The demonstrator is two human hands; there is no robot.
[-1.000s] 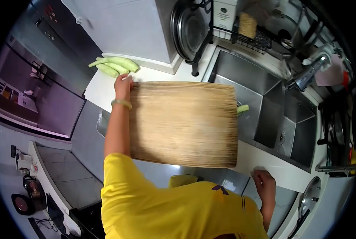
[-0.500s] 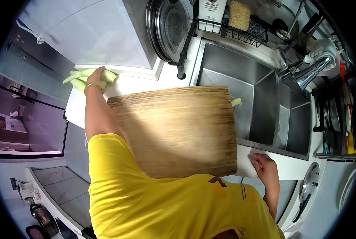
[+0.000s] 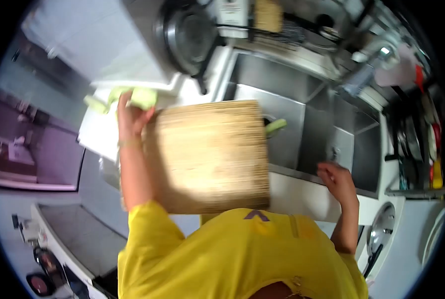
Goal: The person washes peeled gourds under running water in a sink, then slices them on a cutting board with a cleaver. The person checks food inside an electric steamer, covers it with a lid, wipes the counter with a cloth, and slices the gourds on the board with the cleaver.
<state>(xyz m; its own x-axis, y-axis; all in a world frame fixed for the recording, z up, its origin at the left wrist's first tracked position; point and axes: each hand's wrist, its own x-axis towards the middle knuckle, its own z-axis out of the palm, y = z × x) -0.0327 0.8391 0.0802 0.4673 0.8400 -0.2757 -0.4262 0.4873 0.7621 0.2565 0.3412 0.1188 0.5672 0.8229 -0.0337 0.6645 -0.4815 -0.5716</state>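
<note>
My left hand (image 3: 131, 117) is beside the pale green long vegetables (image 3: 143, 98) at the counter's left end, its thumb apart from the fingers. Motion blurs it, and I see nothing held. Under my left forearm lies the edge of a thick wooden cutting board (image 3: 210, 154). My right hand (image 3: 338, 180) is over the front rim of the sink, fingers curled in, with nothing visible in them. A pale green piece (image 3: 276, 125) shows in the sink, just past the board's right edge.
The double steel sink (image 3: 309, 144) is right of the board, with a blurred faucet (image 3: 364, 74) behind it. Round lids (image 3: 190, 40) stand in a rack at the back. A utensil rack (image 3: 421, 144) and a pot lid (image 3: 384, 222) are at the right.
My left hand has drawn back from the vegetables, its thumb now apart. My right hand has moved forward to the sink rim. The board and sink appear shifted left as the view moved.
</note>
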